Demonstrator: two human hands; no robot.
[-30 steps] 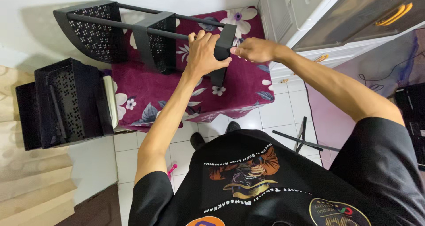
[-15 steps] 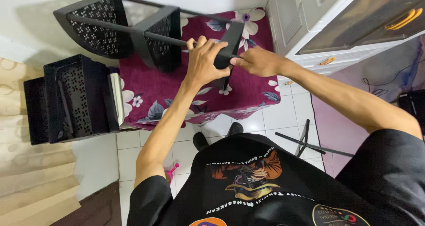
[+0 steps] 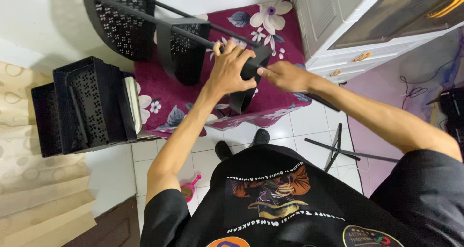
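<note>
Black perforated plastic shelf rack (image 3: 179, 39), tipped on its side over the floral-covered surface, rods slanting.

Rack (image 3: 145, 27) tilts steeper over floral cloth (image 3: 270, 20), far end raised toward wall. Near panel (image 3: 249, 80) drops lower on cloth. Left hand (image 3: 231, 69) shifts right along rods; right hand (image 3: 285, 76) slides lower on panel edge.

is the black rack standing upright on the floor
No, the black rack lies tilted over the floral-covered table, with the left hand gripping its end shelf.
</note>
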